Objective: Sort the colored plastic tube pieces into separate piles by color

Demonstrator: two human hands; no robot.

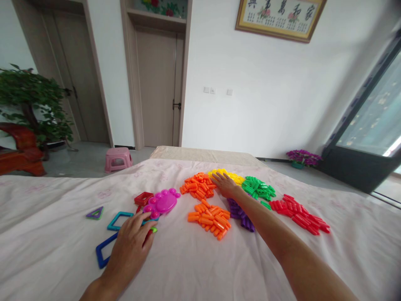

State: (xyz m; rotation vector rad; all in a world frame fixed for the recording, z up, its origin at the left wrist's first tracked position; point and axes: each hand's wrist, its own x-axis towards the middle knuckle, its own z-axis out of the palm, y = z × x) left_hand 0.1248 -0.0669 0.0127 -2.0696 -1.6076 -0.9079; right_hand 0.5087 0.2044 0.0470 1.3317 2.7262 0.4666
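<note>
My left hand [134, 234] rests with spread fingers over small pieces beside a magenta paw-shaped toy [166, 203]; a green bit shows by its fingers. Around it lie a teal square frame [120, 220], a blue square frame [105, 251], red frames [143, 198] and a purple-green triangle [95, 213]. My right hand [224, 184] reaches out flat, fingers apart, at the near left edge of the yellow pile [233, 177]. Orange pieces [199, 186] lie left of it, more orange pieces [211, 219] nearer. Purple pieces [241, 215] are partly under my right forearm.
Green pieces [258, 188] and red pieces [300, 214] lie to the right on the pale cloth [175, 267]. Beyond the cloth stand a pink stool [118, 159], a potted plant [33, 100] and purple flowers [303, 157]. Red wooden furniture [21, 148] is at the left.
</note>
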